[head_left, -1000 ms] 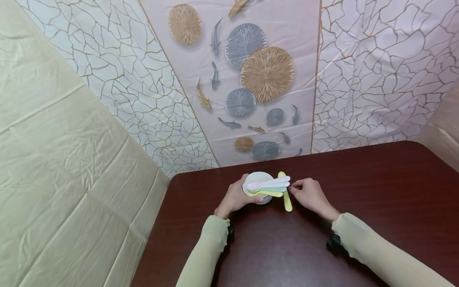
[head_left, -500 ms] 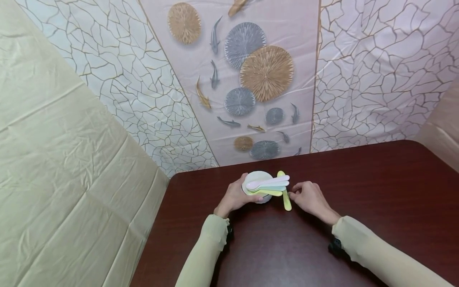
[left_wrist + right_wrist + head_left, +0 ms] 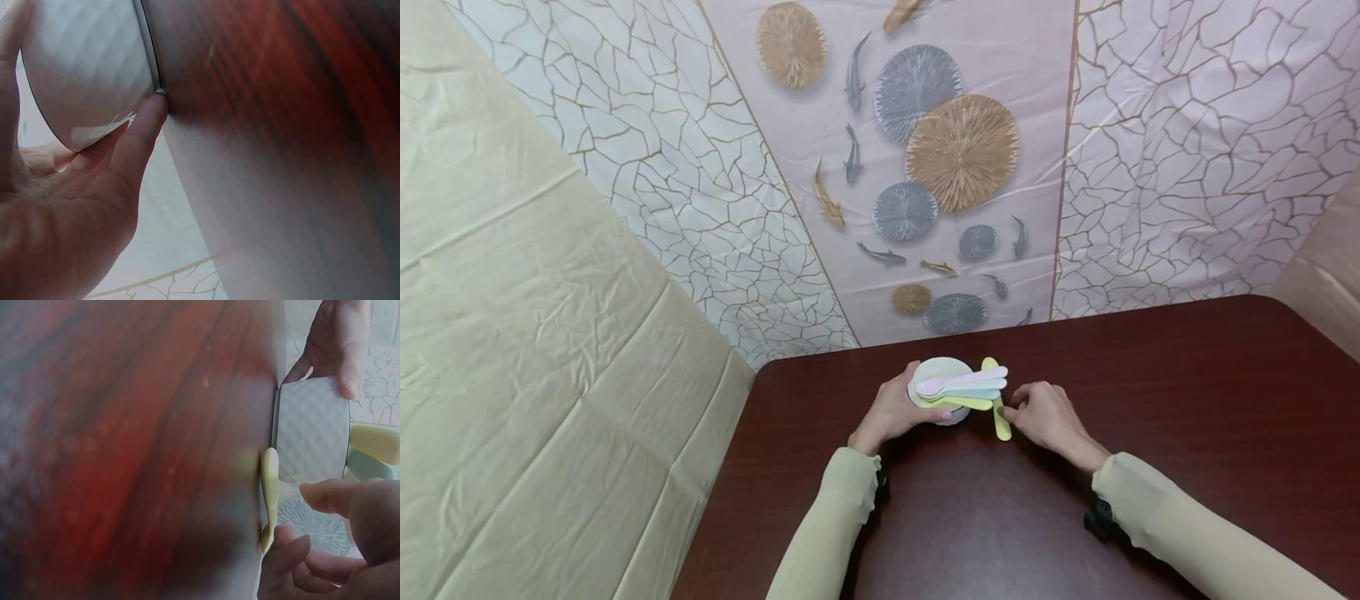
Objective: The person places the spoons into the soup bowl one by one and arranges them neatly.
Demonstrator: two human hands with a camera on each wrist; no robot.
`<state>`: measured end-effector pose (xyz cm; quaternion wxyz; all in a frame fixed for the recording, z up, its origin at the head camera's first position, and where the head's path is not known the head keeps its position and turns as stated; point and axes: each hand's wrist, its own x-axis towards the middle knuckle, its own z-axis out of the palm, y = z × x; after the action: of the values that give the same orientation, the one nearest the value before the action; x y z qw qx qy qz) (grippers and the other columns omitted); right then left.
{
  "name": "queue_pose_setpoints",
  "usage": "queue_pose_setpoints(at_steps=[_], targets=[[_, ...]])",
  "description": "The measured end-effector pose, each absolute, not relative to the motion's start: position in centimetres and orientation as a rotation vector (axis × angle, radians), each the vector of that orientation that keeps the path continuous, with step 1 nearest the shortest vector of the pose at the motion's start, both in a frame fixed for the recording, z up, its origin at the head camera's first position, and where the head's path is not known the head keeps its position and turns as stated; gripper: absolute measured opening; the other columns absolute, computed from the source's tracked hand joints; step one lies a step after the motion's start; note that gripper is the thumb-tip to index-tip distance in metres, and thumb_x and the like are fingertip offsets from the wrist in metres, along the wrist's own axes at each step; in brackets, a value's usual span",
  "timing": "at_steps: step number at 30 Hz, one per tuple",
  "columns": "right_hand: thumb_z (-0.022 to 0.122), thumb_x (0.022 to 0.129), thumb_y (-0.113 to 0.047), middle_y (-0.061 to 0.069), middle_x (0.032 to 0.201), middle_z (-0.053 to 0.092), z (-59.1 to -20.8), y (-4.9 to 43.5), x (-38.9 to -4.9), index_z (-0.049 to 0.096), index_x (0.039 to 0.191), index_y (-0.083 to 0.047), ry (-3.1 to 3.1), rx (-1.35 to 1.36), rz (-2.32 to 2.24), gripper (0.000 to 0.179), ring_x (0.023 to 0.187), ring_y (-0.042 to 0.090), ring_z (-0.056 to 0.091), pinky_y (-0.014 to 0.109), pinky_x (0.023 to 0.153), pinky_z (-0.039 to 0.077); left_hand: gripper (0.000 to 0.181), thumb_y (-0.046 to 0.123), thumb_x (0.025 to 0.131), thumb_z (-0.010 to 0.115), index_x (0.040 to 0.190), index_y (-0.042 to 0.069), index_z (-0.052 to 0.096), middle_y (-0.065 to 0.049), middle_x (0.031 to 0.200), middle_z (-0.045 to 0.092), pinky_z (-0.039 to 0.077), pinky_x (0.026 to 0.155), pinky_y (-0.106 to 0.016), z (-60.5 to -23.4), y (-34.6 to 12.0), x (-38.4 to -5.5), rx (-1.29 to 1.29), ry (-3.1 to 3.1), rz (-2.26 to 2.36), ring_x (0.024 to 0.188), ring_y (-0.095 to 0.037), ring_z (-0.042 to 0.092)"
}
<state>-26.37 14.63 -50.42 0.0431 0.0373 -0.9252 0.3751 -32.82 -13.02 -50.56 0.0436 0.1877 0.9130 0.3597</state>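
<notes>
My left hand (image 3: 895,408) grips a white bowl (image 3: 87,69) with a dimpled outer wall and a thin dark rim. Across its mouth lie several pastel spoons in pink, white, green and yellow, handles pointing right; the pink spoon (image 3: 962,382) is uppermost. To the right of the bowl, a single yellow spoon (image 3: 270,481) lies on the table. Beside that spoon is my right hand (image 3: 1048,417), fingers bent, thumb and fingers spread apart. In the right wrist view its fingertips (image 3: 285,535) are right at the spoon's edge, while the thumb is clear of it.
Everything stands on a dark red-brown wooden table (image 3: 985,517), near its far edge. Behind it hangs a patterned cloth (image 3: 955,275), and a pale cloth (image 3: 587,350) covers the left side. Dark devices are strapped at both wrists.
My right hand has shifted slightly down along the loose yellow spoon, toward its near end. The left hand, the bowl and the spoons on it stay in place.
</notes>
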Motion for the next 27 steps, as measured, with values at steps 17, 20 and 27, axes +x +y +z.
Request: queue_pose_setpoints(at_steps=[17,20,27], targets=[[0.090,0.085,-0.027,0.023,0.097,0.081,-51.4,14.2,-26.7,0.080,0.098,0.008,-2.883,0.096,1.087,0.039,0.082,0.028,0.075,0.045,0.076,0.061,0.092,0.049,0.079,0.097,0.155,0.022,0.052,-0.001,0.140,0.072,0.053,0.108,-0.041,-50.6,-13.1,-33.0,0.595,2.788,1.100,0.128,-0.021,0.066],[0.090,0.085,-0.027,0.024,0.100,0.081,-51.8,14.3,-27.1,0.080,0.099,0.009,-2.897,0.097,1.100,0.040,0.085,0.030,0.076,0.047,0.077,0.062,0.092,0.049,0.079,0.097,0.154,0.022,0.052,-0.002,0.139,0.072,0.053,0.108,-0.041,-50.6,-13.1,-33.0,0.594,2.783,1.110,0.128,-0.021,0.066],[0.092,0.085,-0.036,0.018,0.097,0.082,-55.4,15.4,-29.3,0.082,0.098,0.003,-2.908,0.125,1.067,0.042,0.079,0.025,0.073,0.043,0.072,0.061,0.096,0.049,0.078,0.097,0.157,0.022,0.051,-0.002,0.141,0.072,0.053,0.110,-0.042,-50.6,-13.1,-32.9,0.574,2.777,1.128,0.130,-0.022,0.066]])
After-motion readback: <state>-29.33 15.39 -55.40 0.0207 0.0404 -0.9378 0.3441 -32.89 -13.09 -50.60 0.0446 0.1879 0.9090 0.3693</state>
